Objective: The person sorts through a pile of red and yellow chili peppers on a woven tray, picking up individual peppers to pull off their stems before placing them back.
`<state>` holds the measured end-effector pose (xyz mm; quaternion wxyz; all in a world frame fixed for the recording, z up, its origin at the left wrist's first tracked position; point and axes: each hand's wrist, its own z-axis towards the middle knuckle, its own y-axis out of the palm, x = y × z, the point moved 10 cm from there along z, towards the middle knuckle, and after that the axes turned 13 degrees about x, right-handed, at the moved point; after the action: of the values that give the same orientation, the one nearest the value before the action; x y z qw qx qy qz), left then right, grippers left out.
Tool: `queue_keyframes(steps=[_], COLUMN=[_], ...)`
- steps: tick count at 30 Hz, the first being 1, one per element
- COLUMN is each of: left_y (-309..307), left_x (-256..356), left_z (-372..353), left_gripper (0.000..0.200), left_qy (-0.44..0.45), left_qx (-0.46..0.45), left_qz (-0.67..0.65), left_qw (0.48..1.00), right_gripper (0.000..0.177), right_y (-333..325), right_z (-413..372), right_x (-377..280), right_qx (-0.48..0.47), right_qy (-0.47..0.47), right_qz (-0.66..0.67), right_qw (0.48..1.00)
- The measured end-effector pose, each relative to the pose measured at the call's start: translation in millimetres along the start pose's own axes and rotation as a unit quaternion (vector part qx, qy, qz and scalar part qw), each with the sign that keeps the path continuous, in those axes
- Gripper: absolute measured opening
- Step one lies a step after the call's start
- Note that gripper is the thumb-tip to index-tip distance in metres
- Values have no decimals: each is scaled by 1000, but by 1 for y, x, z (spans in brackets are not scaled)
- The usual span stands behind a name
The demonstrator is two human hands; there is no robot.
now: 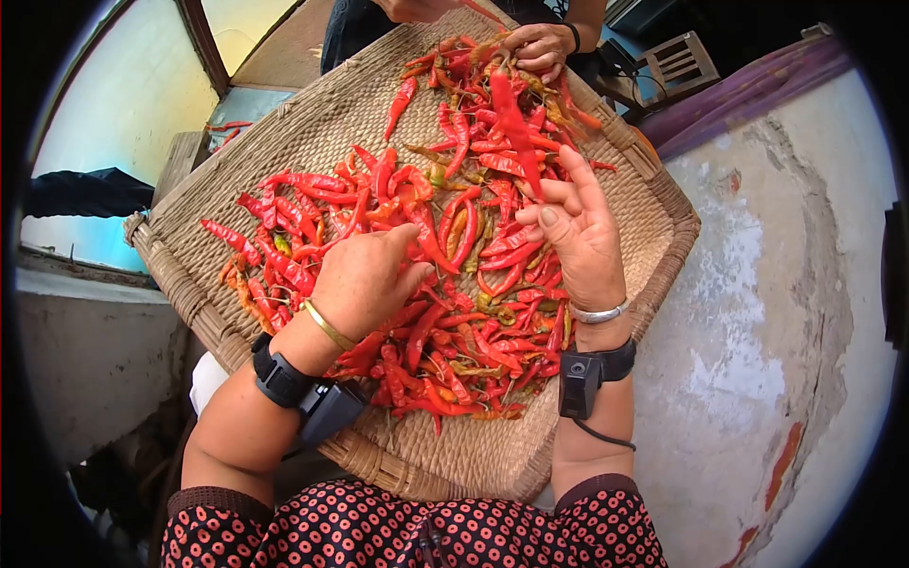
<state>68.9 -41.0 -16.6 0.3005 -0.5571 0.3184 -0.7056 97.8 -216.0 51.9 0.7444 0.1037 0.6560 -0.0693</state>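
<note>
Right hand (579, 235), above the woven tray's (445, 459) centre, pinches a long chili (516, 133) in a closed grip. Left hand (365, 279) lies curled on the tray's chili pile (464, 331), its grip hidden. Another person's hand (540, 47) rests at the tray's far edge.

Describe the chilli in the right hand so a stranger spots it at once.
Start at the woven tray heaped with red chillies, then find the right hand over the heap. The chilli pinched in its fingers stands out: long, straight, raised above the loose pile.
</note>
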Motion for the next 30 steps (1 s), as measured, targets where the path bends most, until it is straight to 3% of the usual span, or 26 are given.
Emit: queue_keyframes(steps=[1,2,3,4,5,6,8,10,12,18,20,22,24,25,26,28,30], left_y=[-2,-5,-6,-14,-22,-22,-25,-19,-4,12,11,21,13,5,4,-9,-2], left_x=[5,11,9,15,21,20,14,5,-2,2,7,9,18,24,30,45,44], left_z=[-1,-1,0,1,1,2,4,3,2,-1,-2,-6,-5,-5,-5,-7,-10], left_gripper=[33,35,35,38,41,41,44,46,46,29,24,26,28,30,30,25,26], left_qy=[32,64,65,103,141,141,121,105,108,140,164,183,181,179,180,175,186], left_qx=[18,35,35,73,110,110,129,128,64,-30,-27,-69,-36,-2,-4,14,7], left_qz=[-18,-36,-35,-17,2,2,69,84,117,131,123,104,42,-21,-21,-175,-174], left_qw=[999,997,997,992,984,984,982,983,985,981,978,975,982,984,983,969,967], right_gripper=[33,33,37,40,38,38,27,22,19,13,14,14,13,13,13,11,11], right_y=[2,-3,6,14,22,24,41,44,43,40,39,31,26,27,29,42,49], right_z=[1,4,0,-6,-12,-13,-28,-32,-31,-29,-32,-30,-27,-30,-30,-42,-47], right_x=[8,14,21,33,41,49,56,72,86,65,25,8,24,26,24,23,26], right_qx=[-45,-44,-121,-194,-241,-241,-251,-249,-231,-245,-194,-177,-291,-315,-314,-365,-375], right_qy=[-16,-15,-66,-113,-156,-156,-290,-294,-294,-263,-375,-401,-251,-223,-222,-176,-181], right_qz=[-22,-22,-188,-347,-398,-398,-465,-485,-561,-557,-521,-520,-514,-461,-461,-403,-382], right_qw=[999,999,973,911,871,871,797,785,739,749,741,734,767,799,800,821,825])
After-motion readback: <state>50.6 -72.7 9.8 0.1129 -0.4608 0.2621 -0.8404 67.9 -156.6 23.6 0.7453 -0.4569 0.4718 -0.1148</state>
